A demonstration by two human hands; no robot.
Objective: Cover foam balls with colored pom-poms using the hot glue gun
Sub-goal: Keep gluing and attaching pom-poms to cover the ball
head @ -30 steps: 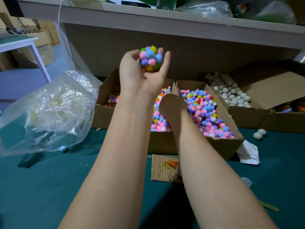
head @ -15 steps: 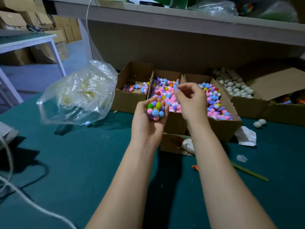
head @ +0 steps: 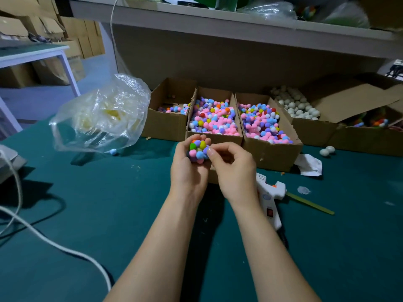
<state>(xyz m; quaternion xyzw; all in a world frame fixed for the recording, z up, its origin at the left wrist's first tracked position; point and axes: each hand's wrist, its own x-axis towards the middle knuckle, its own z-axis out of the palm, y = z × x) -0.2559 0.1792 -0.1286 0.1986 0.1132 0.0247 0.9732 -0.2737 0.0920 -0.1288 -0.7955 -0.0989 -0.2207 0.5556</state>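
My left hand [head: 189, 168] grips a foam ball covered in colored pom-poms [head: 197, 151] just in front of the cardboard boxes. My right hand [head: 234, 168] has its fingers curled, and its thumb and fingertip press a small pom-pom against the ball's right side. The white hot glue gun [head: 269, 197] lies on the green table to the right of my right wrist, with nobody touching it. Loose pom-poms [head: 214, 118] fill the middle box, and more pom-poms [head: 261, 122] fill the box beside it. Bare white foam balls [head: 297, 105] sit in a box at the back right.
A crumpled clear plastic bag [head: 100, 116] stands at the left. A white cable [head: 50, 238] runs across the green table [head: 109, 203]. Two loose foam balls [head: 327, 150], a white paper scrap [head: 309, 164] and a wooden stick [head: 311, 203] lie at the right. A shelf [head: 218, 20] overhangs the boxes.
My left hand brought the ball down from high up to table level. My right hand left the pom-pom box with a pom-pom and now meets the ball. The view tilted down, showing the glue gun.
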